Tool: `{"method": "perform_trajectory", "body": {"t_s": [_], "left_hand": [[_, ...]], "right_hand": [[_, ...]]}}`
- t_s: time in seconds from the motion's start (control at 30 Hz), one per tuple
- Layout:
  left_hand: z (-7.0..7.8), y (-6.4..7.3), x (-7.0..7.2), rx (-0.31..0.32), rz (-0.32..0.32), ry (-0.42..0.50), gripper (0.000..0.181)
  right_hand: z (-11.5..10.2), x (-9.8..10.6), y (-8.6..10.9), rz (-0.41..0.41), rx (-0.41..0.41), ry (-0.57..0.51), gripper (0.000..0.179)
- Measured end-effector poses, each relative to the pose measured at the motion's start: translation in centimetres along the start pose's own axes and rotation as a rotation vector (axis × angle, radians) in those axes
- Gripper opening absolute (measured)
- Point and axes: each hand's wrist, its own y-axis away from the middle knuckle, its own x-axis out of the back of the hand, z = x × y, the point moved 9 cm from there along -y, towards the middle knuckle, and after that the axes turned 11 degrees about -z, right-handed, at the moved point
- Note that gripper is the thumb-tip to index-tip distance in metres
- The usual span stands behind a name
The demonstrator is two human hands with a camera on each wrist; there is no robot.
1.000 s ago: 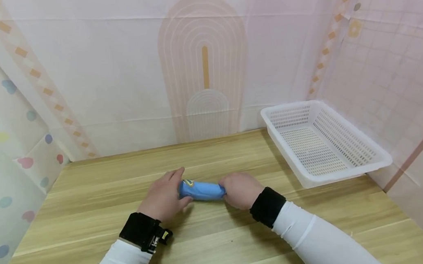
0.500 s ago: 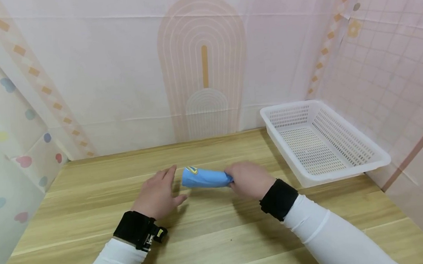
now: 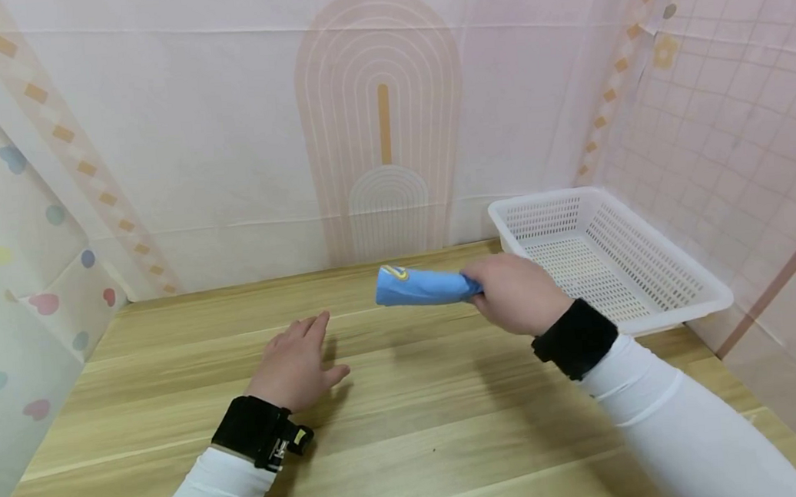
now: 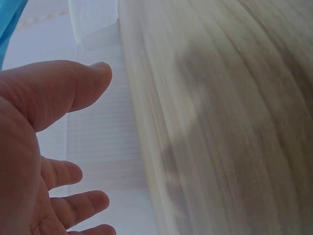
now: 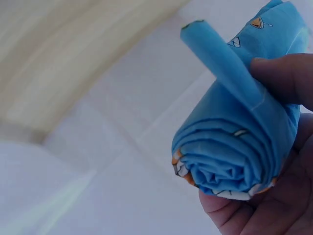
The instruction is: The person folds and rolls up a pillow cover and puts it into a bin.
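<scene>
A rolled-up blue cloth (image 3: 420, 287) with a yellow curved print near its far end is held by one end in my right hand (image 3: 520, 294), raised above the table. In the right wrist view, the spiral end of the roll (image 5: 220, 171) shows orange and white prints, and a loose strip (image 5: 220, 63) sticks out from its side. My thumb lies on top of the roll and my other fingers lie under it. My left hand (image 3: 295, 367) stays low over the table, fingers spread, holding nothing; its thumb (image 4: 63, 88) stands apart from the fingers.
A white plastic basket (image 3: 648, 256) with slotted walls stands at the table's back right, just beyond my right hand. Patterned cloth walls (image 3: 224, 137) rise behind the wooden table (image 3: 398, 449) and at both sides.
My right hand has lifted the rolled cloth and carried it right and away toward the basket. My left hand has let go of the roll's other end and moved slightly left.
</scene>
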Motion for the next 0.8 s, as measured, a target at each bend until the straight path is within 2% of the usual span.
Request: {"method": "perform_trajectory", "body": {"t_s": [0.2,0.43,0.67,0.8], "left_hand": [[-0.2,-0.1,0.0,0.016,-0.013,0.0,0.095],[-0.4,0.1,-0.1,0.033,-0.042,0.003,0.095],[-0.9,0.1,-0.1,0.046,-0.062,0.007,0.095],[-1.2,0.0,-0.1,0.046,-0.054,0.006,0.096]], "right_hand": [[2.9,2.3,0.9,0.014,-0.053,0.032,0.008],[7.1,4.1,2.3,-0.012,-0.121,0.057,0.005],[12.3,5.5,4.5,-0.021,-0.198,0.086,0.031],[15.0,5.8,5.6,-0.058,-0.239,0.096,0.036]]}}
